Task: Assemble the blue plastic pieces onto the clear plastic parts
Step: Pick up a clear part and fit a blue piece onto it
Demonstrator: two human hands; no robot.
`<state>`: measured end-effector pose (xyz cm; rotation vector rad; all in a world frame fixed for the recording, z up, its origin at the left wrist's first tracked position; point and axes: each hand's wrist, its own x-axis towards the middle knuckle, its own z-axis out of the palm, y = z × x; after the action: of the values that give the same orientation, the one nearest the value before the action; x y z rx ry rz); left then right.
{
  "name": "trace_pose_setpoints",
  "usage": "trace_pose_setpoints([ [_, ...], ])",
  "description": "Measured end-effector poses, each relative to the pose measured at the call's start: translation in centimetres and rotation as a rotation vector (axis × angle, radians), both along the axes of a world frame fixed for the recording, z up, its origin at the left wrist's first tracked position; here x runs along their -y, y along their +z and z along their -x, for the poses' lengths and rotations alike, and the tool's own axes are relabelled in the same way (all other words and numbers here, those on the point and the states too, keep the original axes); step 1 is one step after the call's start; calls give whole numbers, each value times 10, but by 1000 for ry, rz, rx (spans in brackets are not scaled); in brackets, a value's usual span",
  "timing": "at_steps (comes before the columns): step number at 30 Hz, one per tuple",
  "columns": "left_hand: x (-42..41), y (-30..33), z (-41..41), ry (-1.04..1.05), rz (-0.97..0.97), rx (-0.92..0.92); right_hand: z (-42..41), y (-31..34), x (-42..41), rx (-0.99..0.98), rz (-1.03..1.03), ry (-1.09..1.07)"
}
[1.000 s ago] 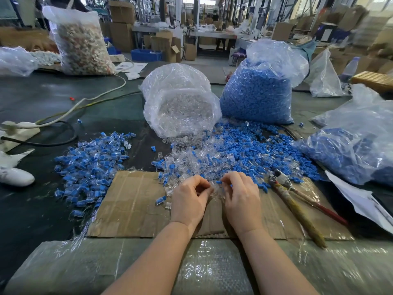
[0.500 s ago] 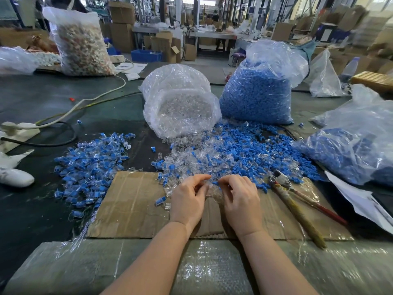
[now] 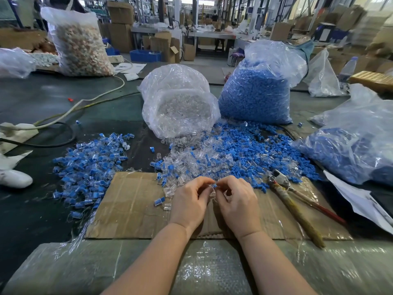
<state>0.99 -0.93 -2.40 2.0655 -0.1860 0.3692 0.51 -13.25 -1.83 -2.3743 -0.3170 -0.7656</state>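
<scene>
The left hand (image 3: pixel 189 201) and right hand (image 3: pixel 236 201) each pinched at one blue piece (image 3: pixel 214 186) meeting a clear part (image 3: pixel 212 192) between both grips; misaligned, it could pop out

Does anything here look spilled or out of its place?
Yes. The clear bag lies tipped, and clear parts spill from its mouth onto the table, mixing with loose blue pieces. Pliers lie in the pile's edge.
</scene>
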Motion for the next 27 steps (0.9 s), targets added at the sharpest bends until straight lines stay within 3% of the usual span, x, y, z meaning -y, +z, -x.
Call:
trace_pose_setpoints([
  [4, 0, 0, 1, -22, -9, 1, 0, -2, 2, -24, -5, 3],
  [12, -3, 0, -3, -15, 226, -137, 1, 2, 0, 6, 16, 56],
  [27, -3, 1, -3, -47, 248, -144, 2, 8, -1, -44, 13, 81],
])
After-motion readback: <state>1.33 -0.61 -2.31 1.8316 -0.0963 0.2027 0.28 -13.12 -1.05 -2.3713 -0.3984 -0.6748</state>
